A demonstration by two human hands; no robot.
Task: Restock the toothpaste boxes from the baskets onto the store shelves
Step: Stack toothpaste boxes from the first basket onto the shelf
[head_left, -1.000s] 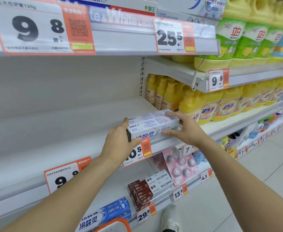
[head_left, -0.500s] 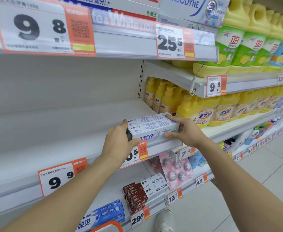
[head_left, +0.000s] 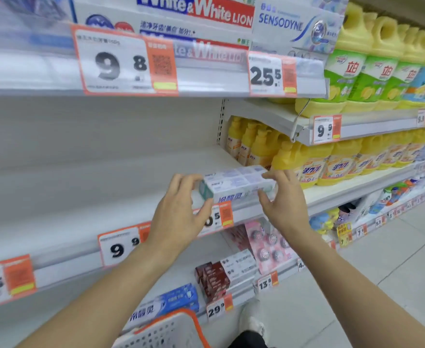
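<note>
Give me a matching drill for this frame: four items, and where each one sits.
Items:
1. toothpaste box
2. basket
3. yellow bottles
4. Sensodyne box

Places:
A. top shelf, above the 25.5 tag
B. between the left hand and right hand, at the middle shelf's front edge
C. bottom edge of the view
D. shelf bay to the right

Pairs: 1-B, 2-C, 3-D, 4-A

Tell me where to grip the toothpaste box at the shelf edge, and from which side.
Grip the toothpaste box by its two short ends, coming from the aisle side. It lies long and flat along the shelf front, so both ends are exposed.
</note>
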